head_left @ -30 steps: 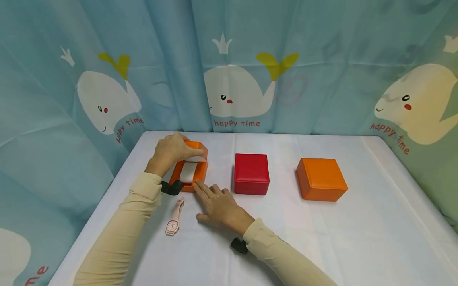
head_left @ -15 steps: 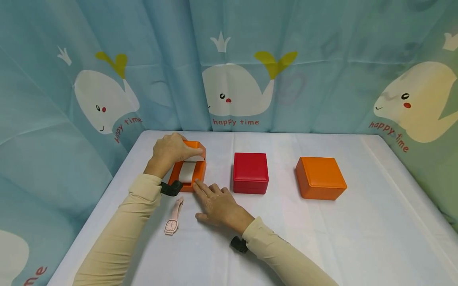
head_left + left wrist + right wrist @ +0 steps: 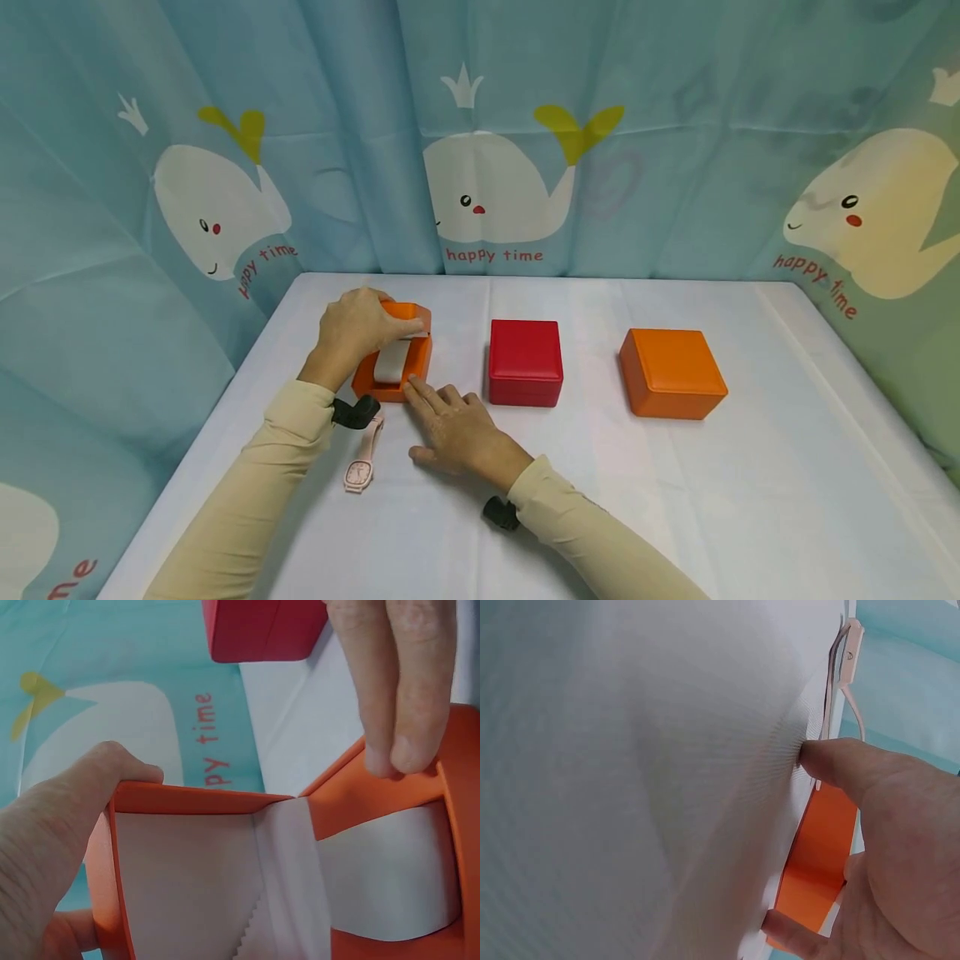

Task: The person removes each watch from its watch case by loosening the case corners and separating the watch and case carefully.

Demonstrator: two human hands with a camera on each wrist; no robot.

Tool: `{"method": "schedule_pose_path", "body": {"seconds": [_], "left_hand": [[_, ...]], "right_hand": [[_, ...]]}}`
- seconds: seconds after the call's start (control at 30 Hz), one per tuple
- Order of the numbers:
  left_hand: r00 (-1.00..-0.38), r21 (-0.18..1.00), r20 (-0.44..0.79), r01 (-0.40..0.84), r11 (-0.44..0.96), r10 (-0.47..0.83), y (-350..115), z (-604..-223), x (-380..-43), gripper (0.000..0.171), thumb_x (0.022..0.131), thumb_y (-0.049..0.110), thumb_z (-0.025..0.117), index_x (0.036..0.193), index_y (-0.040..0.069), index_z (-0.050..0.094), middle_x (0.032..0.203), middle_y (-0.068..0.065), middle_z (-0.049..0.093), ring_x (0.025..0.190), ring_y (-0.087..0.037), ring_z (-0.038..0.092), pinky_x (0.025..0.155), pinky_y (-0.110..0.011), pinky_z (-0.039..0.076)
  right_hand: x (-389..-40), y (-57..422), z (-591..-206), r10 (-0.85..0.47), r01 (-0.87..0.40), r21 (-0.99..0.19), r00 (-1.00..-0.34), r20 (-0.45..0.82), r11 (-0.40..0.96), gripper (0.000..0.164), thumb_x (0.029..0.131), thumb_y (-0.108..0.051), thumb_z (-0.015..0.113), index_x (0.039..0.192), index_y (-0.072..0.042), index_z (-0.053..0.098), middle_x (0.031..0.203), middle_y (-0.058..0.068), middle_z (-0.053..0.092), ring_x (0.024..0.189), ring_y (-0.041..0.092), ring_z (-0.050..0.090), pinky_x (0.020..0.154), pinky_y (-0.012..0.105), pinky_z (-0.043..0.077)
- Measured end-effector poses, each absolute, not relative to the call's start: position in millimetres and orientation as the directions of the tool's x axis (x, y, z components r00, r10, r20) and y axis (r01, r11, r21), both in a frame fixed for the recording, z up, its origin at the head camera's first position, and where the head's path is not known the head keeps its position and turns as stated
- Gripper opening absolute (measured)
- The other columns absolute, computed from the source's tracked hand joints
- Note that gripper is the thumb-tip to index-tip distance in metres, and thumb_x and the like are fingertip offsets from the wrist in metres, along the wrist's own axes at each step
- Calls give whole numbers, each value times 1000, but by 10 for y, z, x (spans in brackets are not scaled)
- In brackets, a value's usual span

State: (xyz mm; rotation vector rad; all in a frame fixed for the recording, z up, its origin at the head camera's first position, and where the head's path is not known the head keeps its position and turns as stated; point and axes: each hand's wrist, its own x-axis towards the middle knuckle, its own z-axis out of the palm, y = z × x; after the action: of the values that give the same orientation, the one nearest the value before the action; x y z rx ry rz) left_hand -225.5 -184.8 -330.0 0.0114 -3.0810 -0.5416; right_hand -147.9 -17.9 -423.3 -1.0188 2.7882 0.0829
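Note:
At the table's left stands an orange watch box (image 3: 418,367), its lid (image 3: 405,311) raised. My left hand (image 3: 352,333) grips the lid, thumb on one side and fingers around the far edge. My right hand (image 3: 461,437) lies with fingers extended, its fingertips touching the box's near right corner; in the left wrist view two fingers (image 3: 416,712) reach just inside the rim. A white cushion (image 3: 382,877) fills the middle of the base. Just in front of the box, a pink wristwatch (image 3: 360,473) lies on the cloth, also seen edge-on in the right wrist view.
A red box (image 3: 525,362) with its lid down stands right of the hands. Farther right is another orange box (image 3: 673,373), lid down too. White cloth covers the table (image 3: 570,500), and a blue whale-print curtain (image 3: 360,150) hangs behind it.
My left hand has moved slightly down and toward the near side, tipping the lid a little lower over the cushion. The right hand has stayed in place.

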Motion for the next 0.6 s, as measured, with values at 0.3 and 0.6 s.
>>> {"method": "schedule_pose_path", "body": {"seconds": [0.3, 0.6], "left_hand": [[-1000, 360, 19, -11, 933, -19, -1850, -3340, -2248, 73, 79, 60, 72, 126, 4, 70, 104, -19, 66, 84, -33, 62, 69, -45, 55], [-999, 363, 51, 14, 932, -5, -1864, -3369, -2242, 76, 81, 62, 72, 127, 2, 68, 108, -22, 65, 90, -35, 60, 73, -48, 55]], "right_hand": [[-1464, -195, -4249, -625, -635, 3, -760, -180, 772, 90, 98, -61, 53, 165, -21, 9, 170, -7, 8, 137, 15, 37, 97, 36, 44], [-1478, -209, -4245, -624, -633, 4, -763, -169, 774, 90, 98, -60, 54, 165, -20, 10, 169, -7, 10, 135, 16, 40, 95, 36, 46]]}}
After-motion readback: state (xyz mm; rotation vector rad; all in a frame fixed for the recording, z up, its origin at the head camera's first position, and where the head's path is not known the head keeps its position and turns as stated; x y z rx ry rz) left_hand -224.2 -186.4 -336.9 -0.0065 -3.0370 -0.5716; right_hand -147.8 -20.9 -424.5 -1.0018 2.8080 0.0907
